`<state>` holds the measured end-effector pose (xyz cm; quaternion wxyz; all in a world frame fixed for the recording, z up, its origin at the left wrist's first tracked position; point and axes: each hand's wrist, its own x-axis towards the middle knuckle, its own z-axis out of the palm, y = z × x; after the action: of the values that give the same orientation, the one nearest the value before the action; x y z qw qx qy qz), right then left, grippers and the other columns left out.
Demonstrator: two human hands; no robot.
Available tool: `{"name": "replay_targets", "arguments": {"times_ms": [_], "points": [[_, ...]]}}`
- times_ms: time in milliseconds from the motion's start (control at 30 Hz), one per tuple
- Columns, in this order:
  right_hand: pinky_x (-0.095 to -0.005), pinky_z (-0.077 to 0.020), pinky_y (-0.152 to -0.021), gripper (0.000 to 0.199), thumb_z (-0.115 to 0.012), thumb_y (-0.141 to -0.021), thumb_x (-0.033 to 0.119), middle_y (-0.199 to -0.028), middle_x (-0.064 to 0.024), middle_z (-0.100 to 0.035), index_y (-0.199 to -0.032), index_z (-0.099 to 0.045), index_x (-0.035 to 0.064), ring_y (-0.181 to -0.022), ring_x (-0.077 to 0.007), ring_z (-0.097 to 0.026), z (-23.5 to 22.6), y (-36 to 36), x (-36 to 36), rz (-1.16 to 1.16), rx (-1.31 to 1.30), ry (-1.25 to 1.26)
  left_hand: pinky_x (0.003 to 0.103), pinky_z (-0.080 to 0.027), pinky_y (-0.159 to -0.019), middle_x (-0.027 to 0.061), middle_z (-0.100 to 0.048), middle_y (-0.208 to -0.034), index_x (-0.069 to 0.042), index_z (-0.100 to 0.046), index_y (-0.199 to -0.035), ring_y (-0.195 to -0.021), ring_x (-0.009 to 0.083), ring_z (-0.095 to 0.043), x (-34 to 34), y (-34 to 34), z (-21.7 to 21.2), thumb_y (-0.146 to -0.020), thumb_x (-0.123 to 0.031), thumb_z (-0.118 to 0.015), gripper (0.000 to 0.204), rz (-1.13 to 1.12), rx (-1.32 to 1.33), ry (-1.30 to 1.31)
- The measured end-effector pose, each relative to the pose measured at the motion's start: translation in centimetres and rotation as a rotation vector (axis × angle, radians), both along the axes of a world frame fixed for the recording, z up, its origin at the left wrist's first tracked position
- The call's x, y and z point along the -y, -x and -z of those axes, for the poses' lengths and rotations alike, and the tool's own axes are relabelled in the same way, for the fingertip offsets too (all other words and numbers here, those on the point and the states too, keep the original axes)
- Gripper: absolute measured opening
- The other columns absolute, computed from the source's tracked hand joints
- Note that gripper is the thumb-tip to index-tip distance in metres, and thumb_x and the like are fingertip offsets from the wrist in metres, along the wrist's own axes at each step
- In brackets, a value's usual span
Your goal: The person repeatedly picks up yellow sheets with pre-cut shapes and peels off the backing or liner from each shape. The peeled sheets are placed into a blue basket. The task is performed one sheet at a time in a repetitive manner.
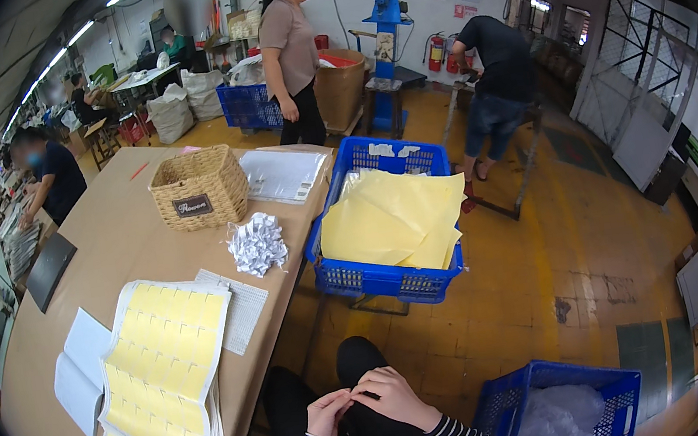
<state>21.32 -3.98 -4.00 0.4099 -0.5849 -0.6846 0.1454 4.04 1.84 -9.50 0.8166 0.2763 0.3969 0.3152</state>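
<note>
Above my lap, my left hand [327, 414] and my right hand [394, 398] meet at the fingertips, both closed in a pinch. Whatever lies between the fingers, if anything, is too small to make out. Left of them, on the brown-covered table [119, 248], lies a stack of yellow sheets [166, 370] with white borders and rows of small cut marks. An open notebook [84, 367] and a printed sheet [237, 308] touch the stack's sides. Farther up the table is a heap of small folded white paper pieces [256, 245], just before a woven basket [199, 189].
A blue crate [388, 282] with yellow sheets [393, 217] stands right of the table; another blue crate [595, 375] holding clear plastic is at my lower right. One person [293, 58] stands beyond the table, another [492, 67] bends at a metal frame. A plastic-wrapped packet [281, 174] lies near the basket.
</note>
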Motion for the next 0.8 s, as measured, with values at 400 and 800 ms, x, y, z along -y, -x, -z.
{"name": "replay_targets", "arguments": {"times_ms": [400, 800], "points": [[-0.0337, -0.0441, -0.080, 0.010, -0.069, -0.082, 0.017, -0.085, -0.0002, -0.064, -0.087, -0.071, 0.0074, -0.081, -0.0198, -0.061, -2.1, 0.9, 3.5, 0.099, -0.050, -0.069, 0.025, -0.053, -0.079, 0.0130, -0.070, -0.091, -0.002, -0.045, -0.125, -0.082, 0.0159, -0.068, 1.6, -0.2, -2.5, -0.082, 0.008, -0.067, 0.050, 0.051, 0.070, -0.291], [-0.0346, -0.0428, -0.083, 0.011, -0.072, -0.081, 0.019, -0.090, 0.0002, -0.065, -0.088, -0.075, 0.0104, -0.088, -0.0184, -0.060, -3.3, 1.6, 6.8, 0.021, -0.045, -0.102, 0.028, -0.055, -0.084, 0.0150, -0.070, -0.091, 0.000, -0.037, -0.137, -0.087, 0.0188, -0.069, 4.8, 1.9, -4.7, -0.081, 0.010, -0.068, 0.065, 0.114, 0.089, -0.318]]}}
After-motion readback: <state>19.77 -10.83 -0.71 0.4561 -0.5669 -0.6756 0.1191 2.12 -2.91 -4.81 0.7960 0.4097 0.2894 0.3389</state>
